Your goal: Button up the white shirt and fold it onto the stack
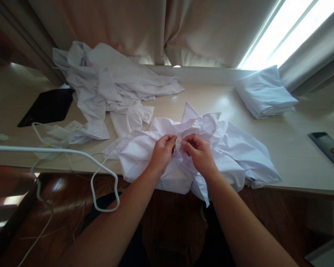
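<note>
A crumpled white shirt lies spread over the front edge of the table, its collar standing up in the middle. My left hand pinches a fold of the cloth near the collar, fingers closed. Just to its right, my right hand grips the same strip of fabric between thumb and forefinger. Between the two hands the cloth is bunched, and whether a button is there I cannot make out. One pointed tip of the shirt hangs below the table edge.
Behind on the left, more white garments are heaped beside a black flat object and a power strip. Folded white cloth sits at the back right, a phone at far right. A white cable loops across the front left.
</note>
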`<state>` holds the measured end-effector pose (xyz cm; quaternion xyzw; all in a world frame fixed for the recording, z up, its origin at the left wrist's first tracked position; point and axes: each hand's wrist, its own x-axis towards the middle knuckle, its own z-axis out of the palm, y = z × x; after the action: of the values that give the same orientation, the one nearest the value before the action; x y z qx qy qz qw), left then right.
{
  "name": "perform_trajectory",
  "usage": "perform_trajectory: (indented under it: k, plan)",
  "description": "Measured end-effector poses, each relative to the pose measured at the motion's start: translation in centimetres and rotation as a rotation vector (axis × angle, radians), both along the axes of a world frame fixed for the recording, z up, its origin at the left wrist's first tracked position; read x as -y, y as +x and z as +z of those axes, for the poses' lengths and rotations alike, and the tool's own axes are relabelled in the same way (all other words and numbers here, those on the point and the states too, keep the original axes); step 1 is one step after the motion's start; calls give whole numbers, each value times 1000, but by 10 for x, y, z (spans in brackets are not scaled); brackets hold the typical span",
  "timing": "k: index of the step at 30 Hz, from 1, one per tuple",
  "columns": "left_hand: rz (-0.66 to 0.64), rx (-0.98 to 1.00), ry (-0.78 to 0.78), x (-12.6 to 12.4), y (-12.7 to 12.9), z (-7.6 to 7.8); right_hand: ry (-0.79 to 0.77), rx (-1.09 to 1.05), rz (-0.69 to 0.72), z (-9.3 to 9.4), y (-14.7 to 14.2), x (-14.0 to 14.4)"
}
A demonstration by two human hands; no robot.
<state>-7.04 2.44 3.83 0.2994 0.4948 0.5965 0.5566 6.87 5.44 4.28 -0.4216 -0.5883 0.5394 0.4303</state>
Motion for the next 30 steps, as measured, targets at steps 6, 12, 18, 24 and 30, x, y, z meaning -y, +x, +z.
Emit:
perform_trajectory:
  k: [6,12,18,24,30]
  plan:
    - [-55,-35,39,1,0,2,3,43,-12,0,3,-1]
    - [-36,-105,83,3,1,6,42,39,-29,0,5,-1]
    - [4,-131,78,4,0,6,74,77,-67,5,3,1]
    - [-43,-195,82,4,-4,6,94,93,-93,6,2,3]
    - [-80,-352,100,4,-7,10,125,118,-95,8,-1,4]
